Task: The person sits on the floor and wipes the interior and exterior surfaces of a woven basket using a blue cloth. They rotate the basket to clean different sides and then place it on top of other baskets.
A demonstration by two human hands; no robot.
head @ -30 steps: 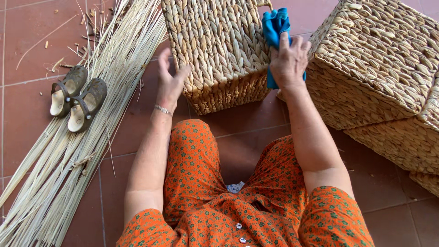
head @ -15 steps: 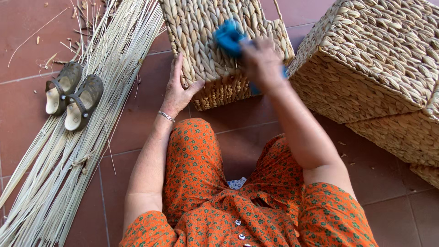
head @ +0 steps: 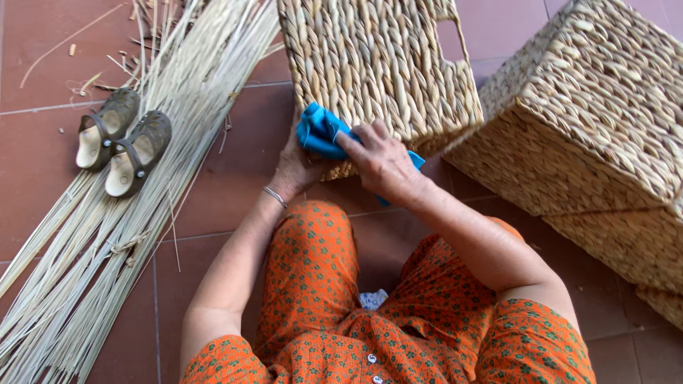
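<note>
Pressing a blue cloth (head: 320, 135) against the lower edge of a woven basket (head: 377, 67), the right hand (head: 380, 163) has its fingers closed over it; the left hand (head: 295, 167), fingers hidden, braces the basket's near corner on the floor.

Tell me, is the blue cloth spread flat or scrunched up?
Scrunched up. The blue cloth is bunched in folds under the right hand, pressed against the woven basket, which the left hand steadies.

- I see a bright blue cloth (head: 321, 133) on the pale straw-coloured woven basket (head: 377, 64).
- Below the basket, orange clothing (head: 320, 284) has small green flowers.
- Left of the basket lie grey-brown sandals (head: 124, 141).
</note>
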